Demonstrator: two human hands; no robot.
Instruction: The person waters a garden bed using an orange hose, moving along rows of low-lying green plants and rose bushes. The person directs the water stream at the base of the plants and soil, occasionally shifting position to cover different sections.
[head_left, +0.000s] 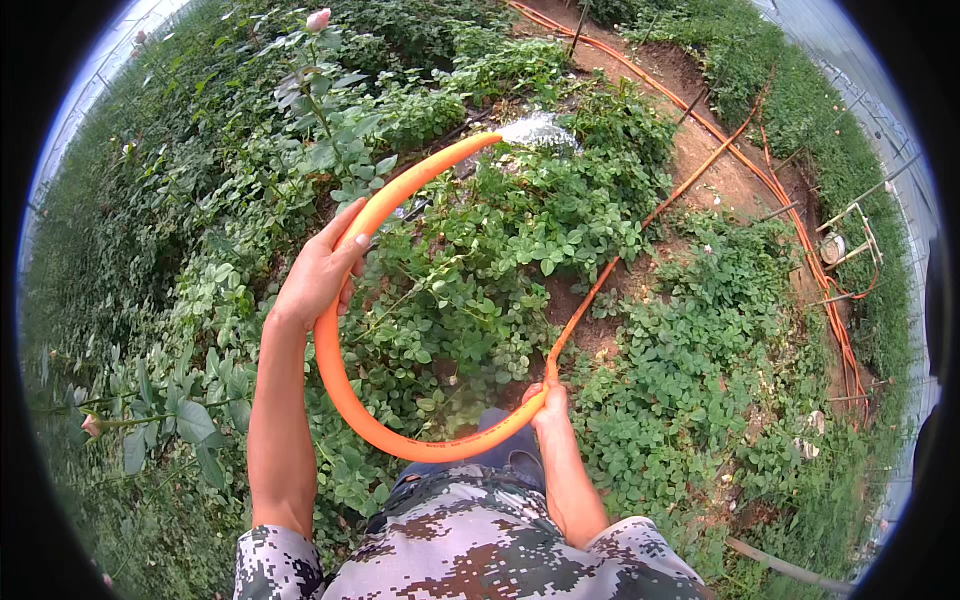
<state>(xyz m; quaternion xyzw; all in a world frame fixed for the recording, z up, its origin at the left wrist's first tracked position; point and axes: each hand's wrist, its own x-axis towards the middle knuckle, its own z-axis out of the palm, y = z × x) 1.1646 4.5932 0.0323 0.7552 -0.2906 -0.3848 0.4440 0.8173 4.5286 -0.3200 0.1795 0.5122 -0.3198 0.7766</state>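
An orange hose (390, 442) curves in a wide loop in front of my body. My left hand (326, 266) grips it partway up the left side, thumb on top, below its open end. White water (538, 130) sprays from that end onto leafy green plants (517, 217). Near my waist on the right, my right hand (550, 403) is closed around the hose, where the thick part meets a narrower, flatter orange length (592, 292) that runs away up and to the right. The fingers of my right hand are partly hidden behind the hose.
Dense rose bushes with a pink bloom (318, 20) stand at left. A bare soil path (720, 169) curves along the right, with more orange hoses (772, 184) lying on it. Thin stakes lean beside the path, near a pale frame (866, 247). Plastic sheeting (885, 82) borders the plants.
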